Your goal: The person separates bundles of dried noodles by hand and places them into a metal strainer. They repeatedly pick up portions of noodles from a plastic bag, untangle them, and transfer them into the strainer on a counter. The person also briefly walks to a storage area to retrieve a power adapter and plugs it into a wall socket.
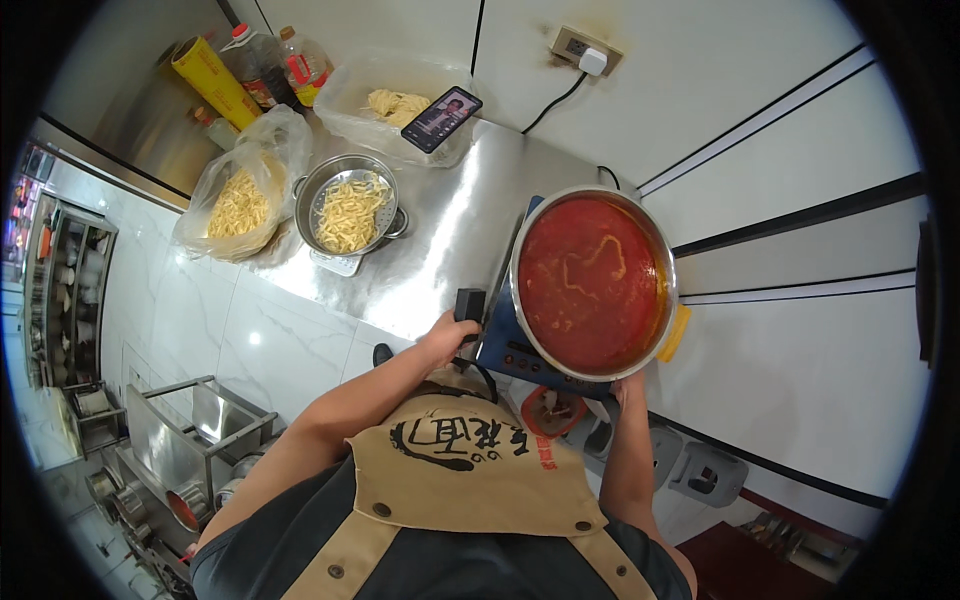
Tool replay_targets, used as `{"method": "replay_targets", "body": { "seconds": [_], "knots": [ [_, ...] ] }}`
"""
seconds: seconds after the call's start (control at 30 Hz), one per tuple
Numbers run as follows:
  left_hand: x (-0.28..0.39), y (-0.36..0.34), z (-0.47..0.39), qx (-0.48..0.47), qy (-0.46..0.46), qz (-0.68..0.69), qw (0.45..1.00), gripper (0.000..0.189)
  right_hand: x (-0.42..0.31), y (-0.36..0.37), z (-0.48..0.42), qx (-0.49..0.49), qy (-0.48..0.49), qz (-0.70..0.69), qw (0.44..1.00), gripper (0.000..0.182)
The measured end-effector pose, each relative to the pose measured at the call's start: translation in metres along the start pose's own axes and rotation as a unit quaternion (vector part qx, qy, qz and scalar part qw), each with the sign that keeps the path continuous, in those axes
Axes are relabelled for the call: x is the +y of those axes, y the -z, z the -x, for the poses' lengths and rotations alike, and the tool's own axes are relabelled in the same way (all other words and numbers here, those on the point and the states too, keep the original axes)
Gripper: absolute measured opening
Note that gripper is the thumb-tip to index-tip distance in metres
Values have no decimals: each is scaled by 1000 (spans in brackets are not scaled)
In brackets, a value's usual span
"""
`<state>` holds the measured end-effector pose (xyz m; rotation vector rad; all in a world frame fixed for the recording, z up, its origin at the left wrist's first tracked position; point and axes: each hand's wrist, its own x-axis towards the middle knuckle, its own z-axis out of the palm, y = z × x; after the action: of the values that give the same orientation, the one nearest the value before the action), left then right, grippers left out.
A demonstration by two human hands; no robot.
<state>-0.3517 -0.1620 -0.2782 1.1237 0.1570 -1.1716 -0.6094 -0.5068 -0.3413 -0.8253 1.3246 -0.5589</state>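
A large steel pot (522, 300) of red sauce stands on a blue induction cooker (510, 364). On the sauce lies a paler curved streak. My left hand (452, 335) is closed around a black block-shaped object (470, 306) beside the cooker's left edge; what it is I cannot tell. My right hand (628, 382) is at the pot's lower right side, its fingers hidden beneath the pot, so its grip does not show. Left of the cooker, a steel strainer pot (304, 217) holds pale noodle-like strips (349, 214) and rests on a white scale (336, 264).
A plastic bag (289, 142) of strips, a plastic tub (349, 79) with a phone (441, 120) on its rim, and bottles (259, 64) stand on the steel table (442, 217). A plugged cable (555, 103) runs down the wall. An orange bowl (527, 420) sits below the cooker.
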Motion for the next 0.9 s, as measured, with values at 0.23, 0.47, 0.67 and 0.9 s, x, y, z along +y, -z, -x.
{"method": "replay_targets", "body": {
  "seconds": [0.23, 0.47, 0.67, 0.9],
  "knots": [
    [46, 48, 101, -15, -28, 4, 999, 21, 35, 90, 48, -44, 57, 206, 976, 27],
    [80, 121, 186, -25, -75, 12, 997, 20, 133, 112, 126, -144, 96, 641, 747, 23],
    [106, 180, 254, -24, -122, 14, 992, 19, 139, -94, 230, -344, 222, 574, 709, 15],
    [124, 230, 317, 4, -166, 34, 986, 23, -42, -326, 292, -273, 433, 400, 761, 22]
  ]
}}
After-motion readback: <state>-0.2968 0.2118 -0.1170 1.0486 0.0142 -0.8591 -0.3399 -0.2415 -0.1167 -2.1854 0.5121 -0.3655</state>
